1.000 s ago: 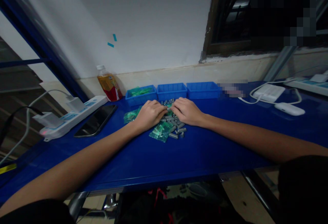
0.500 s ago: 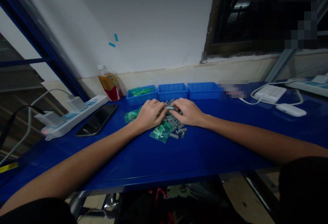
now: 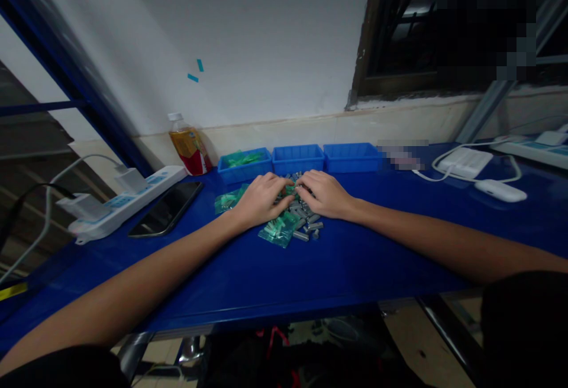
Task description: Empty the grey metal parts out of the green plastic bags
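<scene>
My left hand [image 3: 261,199] and my right hand [image 3: 325,193] rest side by side on a pile of small grey metal cylinders [image 3: 306,222] on the blue table [image 3: 337,264]. The fingers of both are curled down into the pile, fingertips almost meeting; what they pinch is too small to make out. A clear bag of green parts [image 3: 278,228] lies under the left hand's edge. A second such bag [image 3: 227,200] lies to its left.
Three blue bins stand at the back: the left bin [image 3: 244,164] holds green parts, then the middle bin [image 3: 297,157] and right bin [image 3: 352,156]. A drink bottle [image 3: 189,148], a white power strip [image 3: 122,201] and a black phone [image 3: 166,209] lie left. White chargers [image 3: 465,162] lie right.
The grey cylinder held up between both hands' fingertips half a second ago is no longer visible; both hands have dropped back onto the pile.
</scene>
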### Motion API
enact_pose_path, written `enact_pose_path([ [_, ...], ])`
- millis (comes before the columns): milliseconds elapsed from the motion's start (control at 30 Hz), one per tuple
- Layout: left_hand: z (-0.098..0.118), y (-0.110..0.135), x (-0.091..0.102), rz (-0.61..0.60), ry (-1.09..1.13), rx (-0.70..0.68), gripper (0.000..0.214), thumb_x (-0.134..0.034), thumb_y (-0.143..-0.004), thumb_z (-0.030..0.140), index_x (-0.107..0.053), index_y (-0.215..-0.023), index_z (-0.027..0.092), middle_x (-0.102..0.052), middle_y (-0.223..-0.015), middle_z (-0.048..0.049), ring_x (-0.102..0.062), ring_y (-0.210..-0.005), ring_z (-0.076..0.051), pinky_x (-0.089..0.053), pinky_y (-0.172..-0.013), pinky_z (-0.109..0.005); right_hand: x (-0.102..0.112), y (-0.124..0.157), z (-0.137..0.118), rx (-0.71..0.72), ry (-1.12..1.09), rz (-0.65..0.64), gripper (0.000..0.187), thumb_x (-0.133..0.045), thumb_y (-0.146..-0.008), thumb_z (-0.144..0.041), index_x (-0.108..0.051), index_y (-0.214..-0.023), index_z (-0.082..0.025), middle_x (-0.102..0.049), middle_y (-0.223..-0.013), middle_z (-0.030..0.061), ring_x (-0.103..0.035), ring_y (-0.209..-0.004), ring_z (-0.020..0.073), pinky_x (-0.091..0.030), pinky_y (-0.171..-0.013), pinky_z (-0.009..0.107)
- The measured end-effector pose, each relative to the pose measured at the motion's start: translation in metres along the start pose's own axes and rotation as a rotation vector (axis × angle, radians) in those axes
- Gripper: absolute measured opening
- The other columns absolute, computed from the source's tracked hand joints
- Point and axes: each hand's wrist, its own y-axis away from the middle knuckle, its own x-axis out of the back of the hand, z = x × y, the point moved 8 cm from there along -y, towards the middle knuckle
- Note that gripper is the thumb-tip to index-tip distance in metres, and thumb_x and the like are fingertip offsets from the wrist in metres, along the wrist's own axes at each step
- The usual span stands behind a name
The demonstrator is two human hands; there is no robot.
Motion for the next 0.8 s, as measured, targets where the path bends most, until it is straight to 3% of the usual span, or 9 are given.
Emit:
enact_pose_path([
  [133,0.0009,-0.0002,-0.0005,-0.008,-0.044,-0.013,0.029,-0.047,-0.088,0.042,-0.056,-0.100,0.017,-0.063,-0.090,-0.0061,-0.052,-0.090,-0.021,-0.038,-0.074,-0.033,0.0016,-0.0004,-0.0009,-0.001,-0.014,0.007,0.023,-0.039,-0.092,-0.030,-0.056,-0.086,-0.016,-0.061,-0.083,0.0075,-0.049,-0.078,0.0183,-0.034,-0.072,0.031],
  [267,0.0013,-0.0006,-0.0022,-0.011,-0.109,-0.020,0.025,-0.043,-0.091,0.038,-0.057,-0.093,0.017,-0.062,-0.089,-0.0071,-0.051,-0.088,-0.021,-0.037,-0.072,-0.033,0.0014,-0.0011,-0.0017,0.007,-0.004,0.005,0.023,-0.039,-0.092,-0.030,-0.056,-0.086,-0.015,-0.058,-0.079,0.0064,-0.047,-0.075,0.0174,-0.034,-0.071,0.030],
  [800,0.0032,0.0001,0.0010,-0.006,-0.089,-0.031,0.028,-0.044,-0.091,0.038,-0.059,-0.100,0.016,-0.062,-0.092,-0.0085,-0.051,-0.092,-0.022,-0.038,-0.074,-0.033,-0.0022,-0.0003,-0.0016,0.052,-0.009,0.017,0.022,-0.040,-0.093,-0.031,-0.055,-0.089,-0.016,-0.058,-0.080,0.0063,-0.049,-0.077,0.0180,-0.035,-0.070,0.030],
])
